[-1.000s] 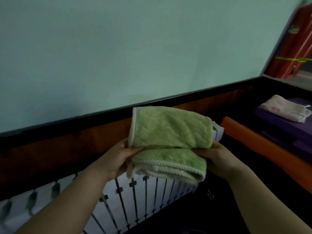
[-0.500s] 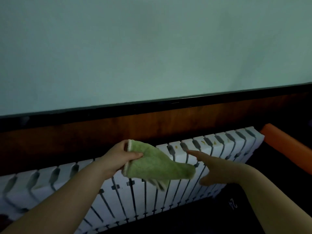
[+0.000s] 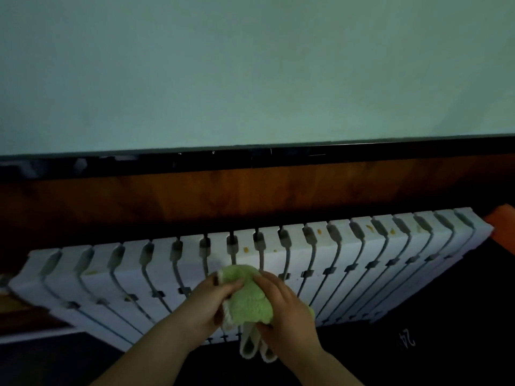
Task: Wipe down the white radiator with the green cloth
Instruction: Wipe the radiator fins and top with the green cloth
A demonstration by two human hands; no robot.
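Evidently the wiping proper has hardly started, to judge from the dirt on show. At the left end, the long white ribbed metal radiator (image 3: 69, 277), mounted below a brown wooden wall panel (image 3: 167, 199), shows a yellowish smear on one fin top. In front of its middle fins, the left-hand grip (image 3: 206, 302) has thumb and fingers curled round the upper left edge of the bunched green terry cloth with pale trim (image 3: 248, 299). The cloth is held between both hands, close against the radiator face, and I cannot tell whether it touches. The right-hand grip (image 3: 284, 305) is wrapped round the cloth's right side and pinches it low down, with two pale folded ends hanging beneath. This looks like gathering the cloth into a pad, not a stroke. Just above the hands and on toward the right, several small yellow-orange specks (image 3: 319, 232) sit on the fin tops, so I judge those sections unwiped. At the right end an orange object (image 3: 501, 218) sits just beside the last fin. Nearly the whole length appears left to do.
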